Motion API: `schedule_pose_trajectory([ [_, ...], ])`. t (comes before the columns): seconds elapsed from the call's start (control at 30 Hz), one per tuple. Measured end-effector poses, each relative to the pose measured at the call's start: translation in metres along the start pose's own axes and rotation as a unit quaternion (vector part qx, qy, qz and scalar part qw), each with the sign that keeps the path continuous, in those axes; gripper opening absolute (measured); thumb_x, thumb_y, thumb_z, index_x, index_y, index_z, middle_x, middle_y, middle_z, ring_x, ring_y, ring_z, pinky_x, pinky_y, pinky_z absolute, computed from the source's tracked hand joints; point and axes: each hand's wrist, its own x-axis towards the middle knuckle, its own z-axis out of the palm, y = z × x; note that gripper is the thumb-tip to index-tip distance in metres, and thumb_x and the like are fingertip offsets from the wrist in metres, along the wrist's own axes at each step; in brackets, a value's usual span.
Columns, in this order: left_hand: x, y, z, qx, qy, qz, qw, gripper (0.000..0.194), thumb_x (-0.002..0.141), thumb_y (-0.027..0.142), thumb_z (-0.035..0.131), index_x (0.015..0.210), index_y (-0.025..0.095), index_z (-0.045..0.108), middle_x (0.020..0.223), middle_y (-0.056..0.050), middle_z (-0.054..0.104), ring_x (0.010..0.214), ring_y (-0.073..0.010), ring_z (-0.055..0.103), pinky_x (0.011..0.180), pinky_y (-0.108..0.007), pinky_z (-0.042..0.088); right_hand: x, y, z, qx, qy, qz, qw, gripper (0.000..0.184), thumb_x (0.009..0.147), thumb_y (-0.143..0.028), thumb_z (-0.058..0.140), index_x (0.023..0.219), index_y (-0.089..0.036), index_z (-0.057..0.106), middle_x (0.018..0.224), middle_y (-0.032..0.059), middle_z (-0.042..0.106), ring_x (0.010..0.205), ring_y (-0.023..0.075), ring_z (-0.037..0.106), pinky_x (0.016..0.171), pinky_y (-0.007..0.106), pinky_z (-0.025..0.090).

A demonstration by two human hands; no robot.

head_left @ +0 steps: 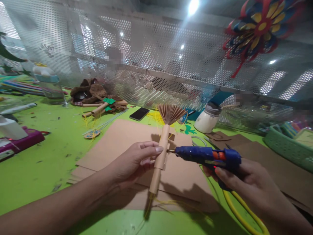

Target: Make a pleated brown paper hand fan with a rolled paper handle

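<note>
Between the thumb and fingers of my left hand [139,156] is a rolled brown paper tube [159,160], tilted, with a pleated paper fan [171,114] spreading from its top. Yellow strings [163,203] trail from its lower end. My right hand [249,182] is wrapped around the handle of a blue hot glue gun [207,155]. The gun's nozzle points left and meets the tube's right edge, where a paper flap shows; whether it touches is hard to tell. Beneath both hands lie stacked brown paper sheets [117,143].
A black phone [139,114], a white jar [207,119] and finished-looking paper tubes with green trim [102,107] stand toward the back. At left sits a purple power strip [29,140]; at right, a green basket [283,147]. A yellow cable [241,209] loops below the glue gun. A perforated panel [151,65] rises behind.
</note>
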Motion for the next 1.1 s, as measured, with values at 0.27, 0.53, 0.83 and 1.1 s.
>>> schedule_pose_trajectory([
  [0.27,0.0001,0.0007,-0.0031,0.004,0.020,0.007,1.000,0.013,0.072,0.022,0.076,0.079,0.012,0.071,0.075,-0.002,0.063,0.066,-0.0079,0.054,0.062,-0.016,0.045,-0.0024,-0.0063,-0.0024,-0.036,-0.055,-0.020,0.998,0.015,0.082,-0.034,0.066,0.083,-0.023,0.076,0.074,0.0032,0.072,0.069,0.0195,0.066,0.060,0.025,0.056],
  [0.53,0.0015,0.0030,-0.0039,-0.022,-0.002,0.007,1.000,0.008,0.077,0.018,0.070,0.073,0.012,0.068,0.064,0.003,0.055,0.053,-0.0041,0.044,0.053,-0.013,0.040,-0.0015,-0.0051,-0.0094,-0.093,-0.105,-0.062,0.988,0.012,0.081,-0.032,0.065,0.081,-0.026,0.075,0.076,0.0025,0.073,0.067,0.0210,0.067,0.061,0.027,0.057],
  [0.83,0.0024,0.0031,-0.0044,-0.013,0.005,0.004,1.000,0.006,0.077,0.017,0.070,0.078,0.012,0.070,0.066,0.002,0.058,0.056,-0.0050,0.047,0.056,-0.015,0.042,0.0003,-0.0056,-0.0069,-0.023,-0.071,-0.062,0.995,0.016,0.085,-0.030,0.064,0.094,-0.025,0.076,0.076,0.0026,0.074,0.069,0.0183,0.069,0.060,0.022,0.058],
  [1.1,0.0041,0.0022,-0.0055,-0.017,0.015,-0.004,1.000,0.010,0.076,0.019,0.070,0.082,0.012,0.072,0.073,-0.002,0.063,0.066,-0.0097,0.055,0.062,-0.018,0.046,-0.0025,-0.0027,-0.0071,-0.019,-0.086,-0.066,0.994,0.009,0.080,-0.032,0.069,0.081,-0.026,0.076,0.077,0.0025,0.074,0.069,0.0180,0.069,0.061,0.023,0.057],
])
